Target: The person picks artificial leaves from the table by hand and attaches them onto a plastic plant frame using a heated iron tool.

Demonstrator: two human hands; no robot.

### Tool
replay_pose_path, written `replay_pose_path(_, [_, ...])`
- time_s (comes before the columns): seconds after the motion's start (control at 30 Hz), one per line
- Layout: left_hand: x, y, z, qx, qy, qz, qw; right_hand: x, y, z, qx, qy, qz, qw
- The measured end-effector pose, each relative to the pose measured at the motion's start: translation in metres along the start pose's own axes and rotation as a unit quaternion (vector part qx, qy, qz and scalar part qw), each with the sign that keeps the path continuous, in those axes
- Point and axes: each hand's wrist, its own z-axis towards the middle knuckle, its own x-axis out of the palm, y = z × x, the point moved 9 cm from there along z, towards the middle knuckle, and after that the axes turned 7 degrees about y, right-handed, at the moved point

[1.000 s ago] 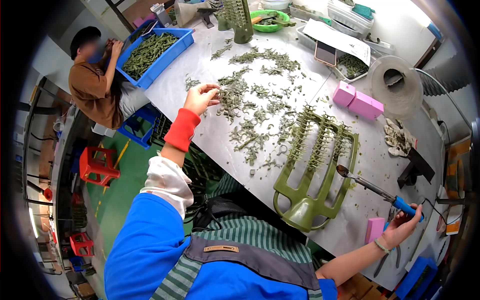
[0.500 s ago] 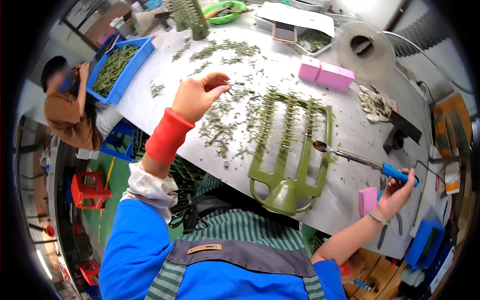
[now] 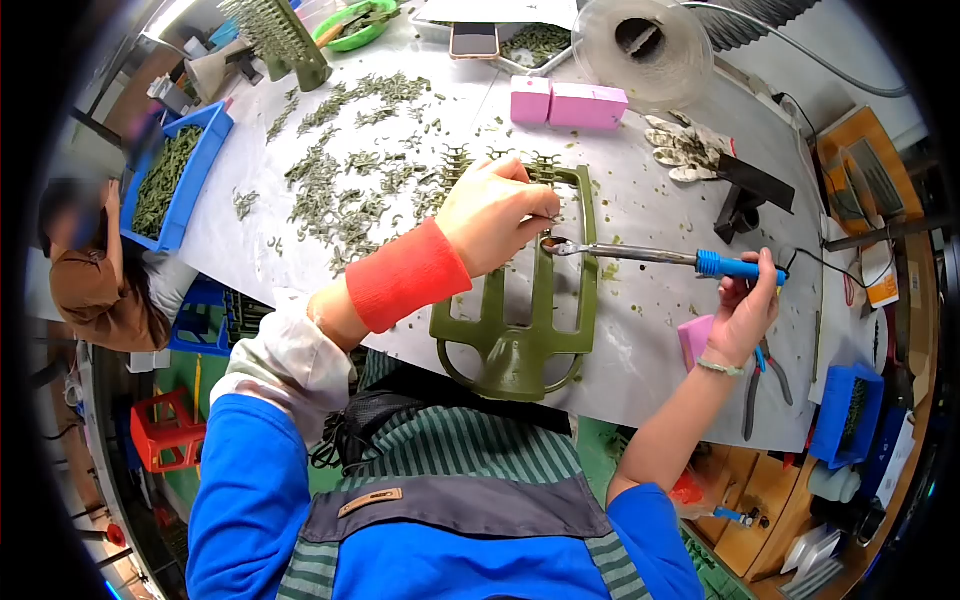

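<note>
I have the left hand [image 3: 493, 220] over the middle of the green frame [image 3: 500, 355], with its thumb and first finger brought close together at the tips; I can't tell whether they meet or pinch a small piece. A red wristband [image 3: 408, 275] sits on that wrist. My right hand [image 3: 745, 315] is closed around the blue handle [image 3: 738, 267] of a long metal tool [image 3: 640, 254], thumb along the side of the handle and fingers curled beneath. The shaft points left across the frame's right side, and its dark, spoon-like tip [image 3: 558, 245] is just below the left fingertips; I can't tell if it touches the frame. The frame lies flat on the grey table [image 3: 650, 370], its rounded end toward the body and its far end, set with small branching pieces, partly hidden by the left hand. Loose green pieces [image 3: 330, 190] are scattered to the left and beyond. Two pink blocks [image 3: 568, 104] sit past the frame, with a stained glove [image 3: 688, 146] and a dark stand [image 3: 752, 190] to their right. Another pink block [image 3: 694, 340] and the pliers [image 3: 766, 390] lie near my right hand. At far left, a person [image 3: 105, 300] sits beside a blue crate [image 3: 175, 185] of green pieces.
</note>
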Motion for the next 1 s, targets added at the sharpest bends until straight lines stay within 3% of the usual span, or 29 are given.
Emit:
replay_pose_path(0.33, [0.017, 0.007, 0.006, 0.0, 0.016, 0.006, 1.0, 0.009, -0.01, 0.001, 0.014, 0.021, 0.013, 1.0])
replay_pose_path(0.53, [0.02, 0.01, 0.006, 0.005, 0.028, 0.027, 0.999, -0.009, 0.004, 0.001, 0.007, -0.026, -0.025, 0.999])
replay_pose_path(0.67, [-0.01, 0.013, 0.001, 0.018, -0.01, -0.073, 0.997, -0.01, 0.002, 0.004, 0.019, 0.009, 0.022, 1.0])
replay_pose_path(0.7, [-0.028, 0.024, -0.002, -0.007, -0.025, -0.118, 0.993, -0.01, 0.003, 0.004, 0.016, 0.017, 0.029, 0.999])
replay_pose_path(0.77, [-0.053, 0.078, -0.021, -0.142, -0.046, -0.234, 0.961, -0.008, 0.005, 0.002, 0.014, 0.024, 0.038, 0.999])
replay_pose_path(0.9, [-0.076, 0.179, -0.092, -0.31, 0.013, 0.014, 0.95, -0.007, 0.009, 0.001, 0.0, 0.022, 0.044, 0.999])
replay_pose_path(1.0, [-0.069, 0.181, -0.126, -0.291, 0.059, 0.078, 0.952, -0.005, 0.008, -0.001, 0.01, 0.022, 0.04, 0.999])
